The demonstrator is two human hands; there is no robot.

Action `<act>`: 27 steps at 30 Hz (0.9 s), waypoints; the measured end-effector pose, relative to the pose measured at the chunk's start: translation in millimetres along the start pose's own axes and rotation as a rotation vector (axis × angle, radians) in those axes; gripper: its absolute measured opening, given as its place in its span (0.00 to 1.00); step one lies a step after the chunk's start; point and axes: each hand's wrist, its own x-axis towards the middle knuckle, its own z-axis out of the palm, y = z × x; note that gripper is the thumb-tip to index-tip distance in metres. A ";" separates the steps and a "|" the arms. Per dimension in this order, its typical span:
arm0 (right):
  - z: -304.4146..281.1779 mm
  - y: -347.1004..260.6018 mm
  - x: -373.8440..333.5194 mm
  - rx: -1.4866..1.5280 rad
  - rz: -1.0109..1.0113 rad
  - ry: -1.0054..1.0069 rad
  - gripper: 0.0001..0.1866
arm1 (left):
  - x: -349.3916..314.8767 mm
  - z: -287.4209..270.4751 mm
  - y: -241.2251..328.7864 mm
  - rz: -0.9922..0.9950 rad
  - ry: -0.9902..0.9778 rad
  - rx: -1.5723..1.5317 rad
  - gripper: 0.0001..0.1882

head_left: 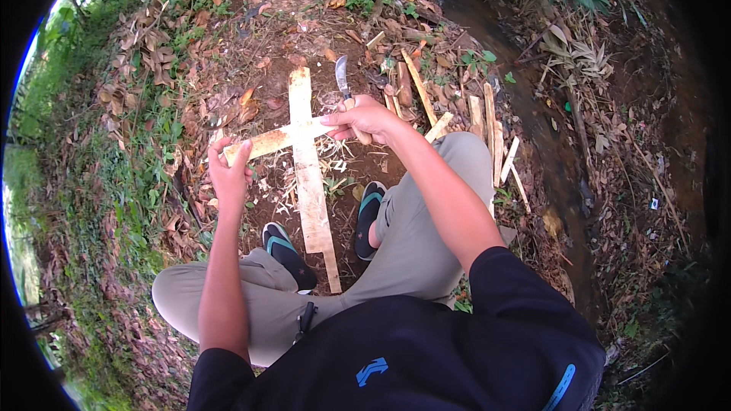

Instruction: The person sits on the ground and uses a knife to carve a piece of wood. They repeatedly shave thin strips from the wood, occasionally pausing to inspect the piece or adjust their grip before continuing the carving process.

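A short pale wooden slat (pixel 266 142) crosses a longer flat board (pixel 309 183), so the two form a cross shape. My left hand (pixel 231 173) pinches the slat's left end. At its right end, the thumb of my right hand (pixel 371 119) presses on the slat. That same hand also grips a curved knife (pixel 341 74) by its wooden handle, the hooked blade pointing away from me. The long board lies between my feet, its narrowed near end towards my body.
Wood shavings (pixel 335 151) are scattered around the board. Several cut wood strips (pixel 493 125) lie to the right, by my knee (pixel 464 164). Farther right runs a narrow stream (pixel 525 106). Dry leaves and green plants (pixel 137 205) cover the ground to the left.
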 end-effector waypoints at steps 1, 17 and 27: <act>0.2 -1.4 -0.7 -0.013 0.030 -0.044 0.18 | 2.3 -1.3 -0.4 -0.006 0.019 0.008 0.26; 4.9 1.7 -5.5 0.191 0.070 -0.222 0.17 | 0.8 1.3 12.6 -0.077 0.013 -0.133 0.27; 20.9 19.6 7.0 0.331 0.064 0.066 0.14 | -28.8 36.1 -6.6 -0.213 -0.517 0.137 0.28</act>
